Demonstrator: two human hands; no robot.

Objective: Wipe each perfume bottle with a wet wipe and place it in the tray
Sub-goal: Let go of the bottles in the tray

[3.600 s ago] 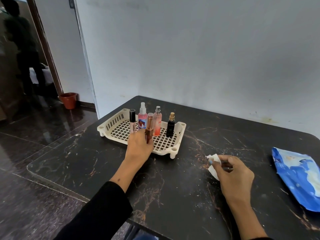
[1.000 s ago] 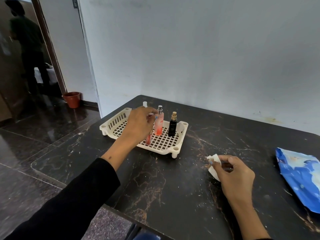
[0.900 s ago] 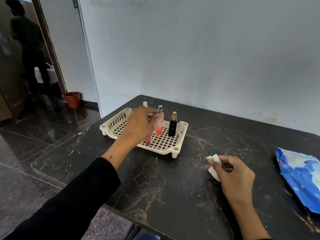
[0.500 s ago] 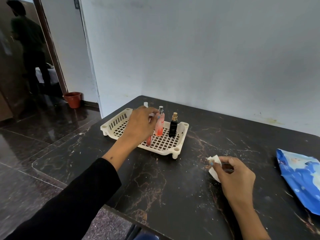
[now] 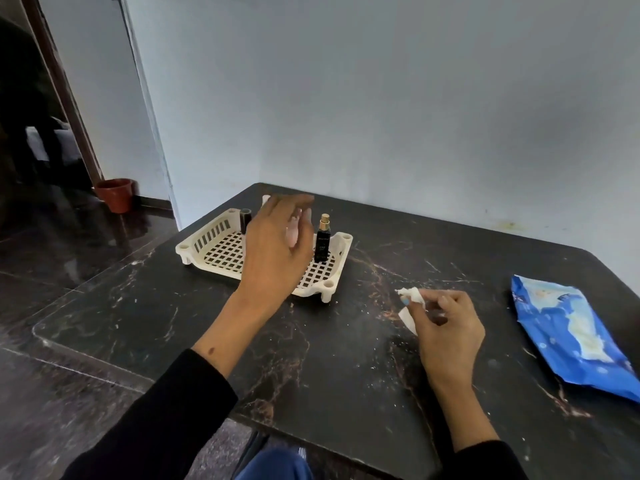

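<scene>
Above the tray [image 5: 204,239], left hand [image 5: 277,251] seemingly slack; right hand [image 5: 446,329] pinching wipe [image 5: 410,299].

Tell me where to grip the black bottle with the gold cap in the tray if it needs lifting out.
Pinch the black bottle around its upper body, just under the gold cap, coming straight down from above. It stands upright near the tray's right wall, whose rim probably blocks a low side approach.

surface: black marble-look table [image 5: 311,358] | on it: cream lattice tray [image 5: 214,244] | blue wipes pack [image 5: 568,330] well right of tray
</scene>
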